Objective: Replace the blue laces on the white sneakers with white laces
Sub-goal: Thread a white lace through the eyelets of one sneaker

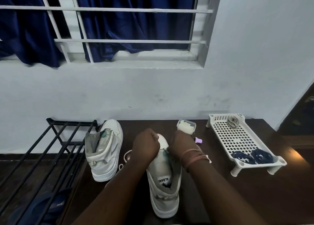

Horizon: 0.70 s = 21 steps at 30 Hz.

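The near white sneaker (164, 189) stands heel-first on the dark table (237, 190); above its toe the left hand (146, 146) curls, pinching a white lace (126, 156), and the right hand (182, 144) is bent over, grip hidden; blue laces (253, 157) lie coiled in a perforated plastic tray (237, 138)

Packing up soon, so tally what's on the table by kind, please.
White sneakers: 2
Blue lace bundles: 2
Perforated tray: 1
Clear plastic container: 1
Small purple cap: 1
Total: 7
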{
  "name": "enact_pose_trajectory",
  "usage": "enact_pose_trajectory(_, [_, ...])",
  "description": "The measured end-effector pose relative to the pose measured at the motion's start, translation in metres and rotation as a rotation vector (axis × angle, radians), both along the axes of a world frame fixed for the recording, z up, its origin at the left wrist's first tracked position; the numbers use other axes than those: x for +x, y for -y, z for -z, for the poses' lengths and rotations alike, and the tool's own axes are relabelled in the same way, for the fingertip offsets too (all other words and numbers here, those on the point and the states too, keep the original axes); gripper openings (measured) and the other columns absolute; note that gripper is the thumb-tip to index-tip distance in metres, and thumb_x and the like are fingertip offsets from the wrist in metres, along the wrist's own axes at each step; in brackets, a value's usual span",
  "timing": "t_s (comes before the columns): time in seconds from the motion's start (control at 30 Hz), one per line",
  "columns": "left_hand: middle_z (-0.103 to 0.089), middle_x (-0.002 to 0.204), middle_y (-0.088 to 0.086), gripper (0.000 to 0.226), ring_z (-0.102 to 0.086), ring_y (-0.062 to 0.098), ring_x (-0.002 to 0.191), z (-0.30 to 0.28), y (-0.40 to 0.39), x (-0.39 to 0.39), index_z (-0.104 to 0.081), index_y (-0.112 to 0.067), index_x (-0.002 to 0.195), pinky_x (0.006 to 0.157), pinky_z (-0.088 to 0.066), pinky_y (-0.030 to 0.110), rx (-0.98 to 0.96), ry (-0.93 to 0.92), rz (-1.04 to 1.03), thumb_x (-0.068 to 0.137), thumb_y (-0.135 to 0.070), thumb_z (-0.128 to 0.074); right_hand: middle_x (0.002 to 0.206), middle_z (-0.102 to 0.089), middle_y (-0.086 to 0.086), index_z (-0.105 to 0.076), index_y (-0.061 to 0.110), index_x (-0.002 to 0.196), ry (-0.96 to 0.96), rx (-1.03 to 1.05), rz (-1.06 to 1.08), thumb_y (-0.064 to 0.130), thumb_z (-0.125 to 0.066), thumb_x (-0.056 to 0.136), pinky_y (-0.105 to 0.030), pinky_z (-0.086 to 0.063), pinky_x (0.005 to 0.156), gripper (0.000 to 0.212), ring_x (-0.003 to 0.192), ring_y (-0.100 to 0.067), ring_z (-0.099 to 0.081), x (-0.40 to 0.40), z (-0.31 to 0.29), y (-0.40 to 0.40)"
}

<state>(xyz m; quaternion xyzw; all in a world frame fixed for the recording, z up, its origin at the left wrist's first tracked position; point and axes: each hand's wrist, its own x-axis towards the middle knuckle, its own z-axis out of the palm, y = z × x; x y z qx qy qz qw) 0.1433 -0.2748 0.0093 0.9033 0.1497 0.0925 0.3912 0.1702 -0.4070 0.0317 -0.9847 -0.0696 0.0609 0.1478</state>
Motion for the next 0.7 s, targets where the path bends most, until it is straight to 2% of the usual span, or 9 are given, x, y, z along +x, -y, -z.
enact_pose_trajectory(0.07, [-0.071, 0.096, -0.001, 0.011, -0.065, 0.023, 0.097, 0.002, 0.007, 0.004, -0.065, -0.021, 0.084, 0.078, -0.044, 0.03, -0.08, -0.064, -0.033, 0.091, -0.018, -0.057, 0.108, -0.064, -0.005, -0.055, 0.011, 0.113, -0.072, -0.063, -0.008, 0.026, -0.067, 0.083, -0.029, -0.044, 0.075, 0.035, 0.103, -0.025, -0.063, -0.005, 0.014, -0.013])
enact_pose_trajectory(0.13, [-0.072, 0.092, -0.002, 0.011, -0.066, 0.024, 0.095, 0.002, 0.009, 0.008, -0.067, -0.019, 0.081, 0.078, -0.047, 0.029, -0.096, -0.095, -0.033, 0.088, -0.02, -0.059, 0.12, -0.06, -0.009, -0.05, 0.01, 0.117, -0.064, -0.03, 0.04, 0.024, -0.064, 0.085, -0.034, -0.049, 0.082, 0.039, 0.11, -0.027, -0.062, -0.01, 0.03, -0.025])
enact_pose_trajectory(0.23, [-0.075, 0.087, 0.006, 0.018, -0.07, 0.028, 0.088, -0.003, 0.007, 0.008, -0.073, -0.011, 0.082, 0.082, -0.057, 0.035, -0.086, -0.172, 0.016, 0.083, -0.019, -0.057, 0.116, -0.063, -0.008, -0.05, 0.009, 0.115, 0.067, -0.027, 0.095, 0.018, -0.048, 0.092, -0.035, -0.049, 0.075, 0.025, 0.105, -0.027, -0.065, -0.016, 0.038, -0.032])
enact_pose_trajectory(0.33, [-0.075, 0.082, 0.009, 0.03, -0.071, 0.029, 0.085, -0.005, 0.007, 0.003, -0.076, -0.007, 0.08, 0.08, -0.057, 0.036, -0.143, -0.193, 0.026, 0.068, -0.024, -0.054, 0.115, -0.064, -0.007, -0.053, 0.01, 0.114, 0.096, -0.018, 0.1, 0.016, -0.046, 0.093, -0.033, -0.05, 0.076, 0.023, 0.104, -0.026, -0.065, -0.016, 0.042, -0.029])
enact_pose_trajectory(0.43, [-0.075, 0.084, 0.011, 0.022, -0.071, 0.031, 0.086, 0.001, 0.01, 0.001, -0.077, -0.008, 0.081, 0.078, -0.057, 0.035, -0.14, -0.217, -0.001, 0.074, -0.017, -0.058, 0.115, -0.064, -0.009, -0.056, 0.009, 0.11, 0.091, -0.021, 0.056, 0.012, -0.046, 0.092, -0.032, -0.049, 0.08, 0.021, 0.106, -0.026, -0.064, -0.012, 0.04, -0.024])
enact_pose_trajectory(0.5, [-0.076, 0.086, 0.011, 0.02, -0.071, 0.03, 0.089, 0.008, 0.011, 0.001, -0.078, -0.009, 0.084, 0.076, -0.055, 0.032, -0.108, -0.211, -0.028, 0.079, -0.017, -0.06, 0.107, -0.066, -0.01, -0.06, 0.01, 0.102, 0.071, 0.01, 0.008, 0.015, -0.048, 0.091, -0.03, -0.047, 0.074, 0.017, 0.101, -0.027, -0.064, -0.008, 0.038, -0.02])
enact_pose_trajectory(0.57, [-0.077, 0.086, 0.009, 0.017, -0.071, 0.026, 0.089, 0.011, 0.011, -0.002, -0.08, -0.012, 0.085, 0.076, -0.053, 0.03, -0.08, -0.194, -0.022, 0.081, -0.017, -0.065, 0.082, -0.064, -0.009, -0.059, 0.013, 0.081, 0.038, 0.074, 0.025, 0.024, -0.057, 0.086, -0.027, -0.038, 0.057, 0.012, 0.082, -0.028, -0.062, -0.003, 0.035, -0.013])
enact_pose_trajectory(0.63, [-0.076, 0.078, 0.003, 0.009, -0.072, 0.02, 0.082, 0.013, 0.012, -0.005, -0.08, -0.013, 0.079, 0.075, -0.052, 0.028, -0.097, -0.175, -0.001, 0.078, -0.013, -0.071, 0.057, -0.046, -0.003, -0.047, 0.015, 0.06, 0.003, 0.171, 0.067, 0.024, -0.062, 0.079, -0.025, -0.025, 0.045, 0.026, 0.059, -0.022, -0.047, 0.0, 0.035, -0.002])
enact_pose_trajectory(0.7, [-0.072, 0.067, -0.004, 0.007, -0.071, 0.016, 0.077, 0.017, 0.014, -0.007, -0.078, -0.015, 0.072, 0.074, -0.053, 0.027, -0.09, -0.158, -0.015, 0.076, -0.011, -0.073, 0.051, -0.039, -0.001, -0.048, 0.011, 0.053, -0.07, 0.277, 0.107, 0.016, -0.06, 0.078, -0.023, -0.025, 0.041, 0.028, 0.048, -0.014, -0.035, 0.002, 0.033, 0.01])
